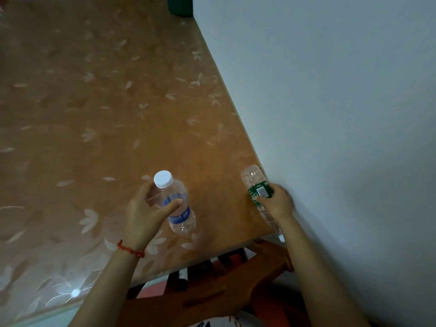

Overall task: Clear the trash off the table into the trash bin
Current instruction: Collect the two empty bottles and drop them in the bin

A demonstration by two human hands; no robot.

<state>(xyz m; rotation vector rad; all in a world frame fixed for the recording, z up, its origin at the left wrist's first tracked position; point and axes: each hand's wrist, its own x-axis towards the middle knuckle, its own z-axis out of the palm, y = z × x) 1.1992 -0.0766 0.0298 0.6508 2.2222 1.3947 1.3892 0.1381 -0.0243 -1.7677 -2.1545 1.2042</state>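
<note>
My left hand is wrapped round a clear, ribbed plastic bottle with a blue label. Thumb lies across the label, fingers curl behind. Its white screw cap points up towards me and its base tilts down, close to the table near the front edge; I cannot tell whether it touches. A red cord bracelet circles that wrist.

My right hand closes over the green label of a second clear bottle. This one lies along the table's right edge, beside the pale wall. Its dimpled base points away from me, its small white cap past the table's front corner.

The table has a glossy tan cover printed with pale leaf shapes. A dark green container stands at its far corner against the wall.
</note>
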